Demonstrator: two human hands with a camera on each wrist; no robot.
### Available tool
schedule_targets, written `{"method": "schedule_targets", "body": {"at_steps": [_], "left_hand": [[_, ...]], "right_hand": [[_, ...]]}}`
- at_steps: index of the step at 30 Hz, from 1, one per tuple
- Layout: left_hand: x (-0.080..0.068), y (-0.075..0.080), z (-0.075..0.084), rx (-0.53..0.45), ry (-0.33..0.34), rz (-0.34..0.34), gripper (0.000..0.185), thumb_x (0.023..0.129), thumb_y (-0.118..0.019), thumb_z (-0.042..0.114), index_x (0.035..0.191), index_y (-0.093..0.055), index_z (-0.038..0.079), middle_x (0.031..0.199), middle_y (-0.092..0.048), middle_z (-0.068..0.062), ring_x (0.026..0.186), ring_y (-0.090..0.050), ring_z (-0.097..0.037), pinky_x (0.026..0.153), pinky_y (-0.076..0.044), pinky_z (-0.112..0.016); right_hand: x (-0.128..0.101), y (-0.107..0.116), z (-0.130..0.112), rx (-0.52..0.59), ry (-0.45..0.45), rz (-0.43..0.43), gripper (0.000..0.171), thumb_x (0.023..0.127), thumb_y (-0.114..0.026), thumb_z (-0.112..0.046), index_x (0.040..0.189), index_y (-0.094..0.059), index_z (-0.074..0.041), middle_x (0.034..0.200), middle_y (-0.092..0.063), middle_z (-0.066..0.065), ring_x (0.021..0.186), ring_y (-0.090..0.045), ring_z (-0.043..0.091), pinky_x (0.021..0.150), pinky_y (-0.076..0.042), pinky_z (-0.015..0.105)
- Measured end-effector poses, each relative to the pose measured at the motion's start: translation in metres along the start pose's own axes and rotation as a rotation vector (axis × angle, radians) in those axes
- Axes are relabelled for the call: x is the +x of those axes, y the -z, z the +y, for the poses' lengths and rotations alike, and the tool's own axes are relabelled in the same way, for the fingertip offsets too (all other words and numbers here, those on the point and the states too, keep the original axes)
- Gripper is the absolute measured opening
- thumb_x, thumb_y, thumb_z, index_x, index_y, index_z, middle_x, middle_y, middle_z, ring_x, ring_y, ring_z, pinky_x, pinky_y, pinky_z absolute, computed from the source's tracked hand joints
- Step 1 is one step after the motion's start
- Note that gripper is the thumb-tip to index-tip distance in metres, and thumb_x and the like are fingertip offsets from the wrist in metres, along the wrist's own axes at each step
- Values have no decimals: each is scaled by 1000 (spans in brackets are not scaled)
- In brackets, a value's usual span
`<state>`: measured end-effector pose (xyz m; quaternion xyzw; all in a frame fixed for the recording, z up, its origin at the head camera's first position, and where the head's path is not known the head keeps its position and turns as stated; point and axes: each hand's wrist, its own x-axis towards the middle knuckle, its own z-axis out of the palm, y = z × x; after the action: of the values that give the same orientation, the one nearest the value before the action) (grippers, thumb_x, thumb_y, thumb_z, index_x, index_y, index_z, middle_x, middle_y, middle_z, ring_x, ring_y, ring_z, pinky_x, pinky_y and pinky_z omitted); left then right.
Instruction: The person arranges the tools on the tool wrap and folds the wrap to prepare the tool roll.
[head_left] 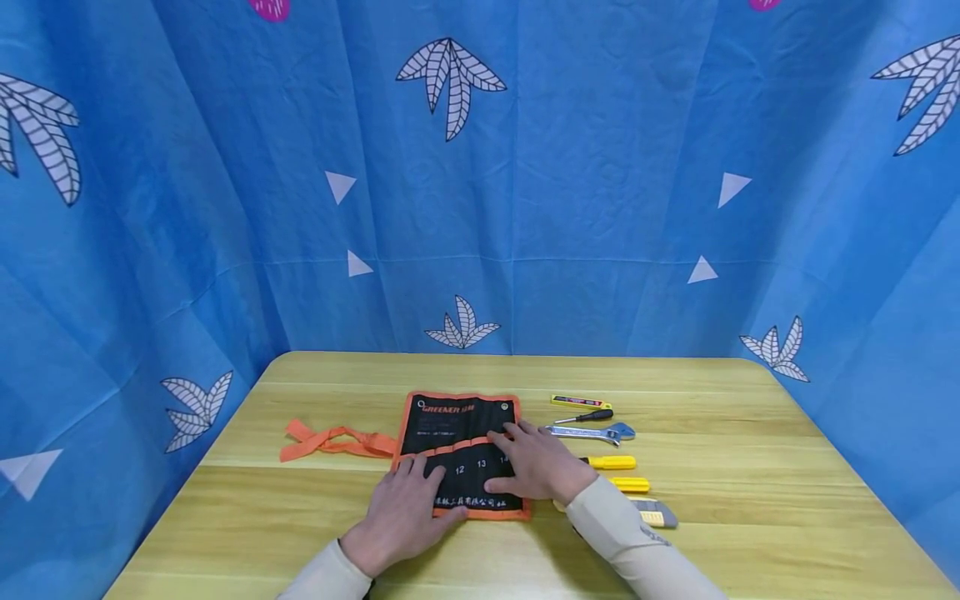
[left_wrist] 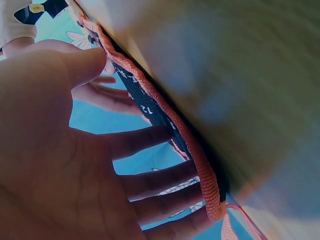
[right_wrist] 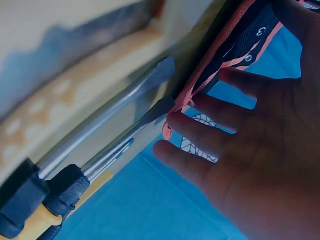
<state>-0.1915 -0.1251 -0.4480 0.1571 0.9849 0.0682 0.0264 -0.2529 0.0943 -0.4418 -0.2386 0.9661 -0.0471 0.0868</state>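
A black tool pouch [head_left: 457,421] with orange edging and numbered pockets lies flat on the wooden table. My left hand [head_left: 402,514] rests on its lower left corner, fingers spread and straight. In the left wrist view, the fingertips [left_wrist: 190,170] touch the pouch along its orange border. My right hand [head_left: 538,464] lies over the pouch's right side, palm down with extended fingers. The right wrist view shows those fingers [right_wrist: 200,132] right at the orange edge. Neither hand grips anything. An orange tie strap [head_left: 337,440] trails from the pouch's left side.
Right of the pouch lie a yellow box cutter [head_left: 581,402], a black-handled screwdriver [head_left: 585,416], an adjustable wrench [head_left: 596,432], two yellow-handled screwdrivers [head_left: 613,462] and a grey-and-yellow tool [head_left: 656,513], partly behind my right forearm. A blue patterned curtain [head_left: 585,167] surrounds the table [head_left: 750,467].
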Motion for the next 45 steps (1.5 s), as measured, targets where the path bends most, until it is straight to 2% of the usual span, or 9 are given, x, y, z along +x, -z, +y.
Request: {"method": "schedule_targets", "body": {"at_steps": [13, 27, 35, 45], "left_hand": [[5, 2, -5, -2, 47, -40, 77, 90, -61, 69, 132, -66, 5, 137, -58, -20, 128, -53, -40, 98, -49, -64], [9, 3, -14, -26, 80, -54, 82, 89, -62, 71, 137, -63, 4, 144, -52, -24, 133, -50, -43, 104, -43, -69], [10, 4, -17, -26, 102, -73, 84, 89, -62, 71, 139, -60, 4, 148, -49, -25, 138, -46, -44, 108, -39, -68], [9, 4, -18, -50, 88, -52, 85, 89, -64, 69, 139, -60, 1, 150, -48, -28, 140, -43, -46, 107, -42, -67]], "right_hand": [[-3, 1, -7, -35, -4, -17, 82, 90, -61, -71, 153, -49, -20, 154, -50, 13, 141, -47, 38, 115, -38, 60], [-7, -3, -15, -52, -18, -34, 84, 89, -61, -73, 154, -48, -22, 155, -50, 11, 142, -46, 36, 116, -36, 60], [-13, -5, -18, -51, 17, 4, 83, 89, -64, -70, 152, -50, -18, 152, -52, 15, 139, -50, 39, 113, -40, 60], [-21, -3, -25, -80, 11, 6, 83, 88, -62, -72, 152, -51, -20, 148, -56, 14, 135, -52, 38, 109, -44, 59]]}}
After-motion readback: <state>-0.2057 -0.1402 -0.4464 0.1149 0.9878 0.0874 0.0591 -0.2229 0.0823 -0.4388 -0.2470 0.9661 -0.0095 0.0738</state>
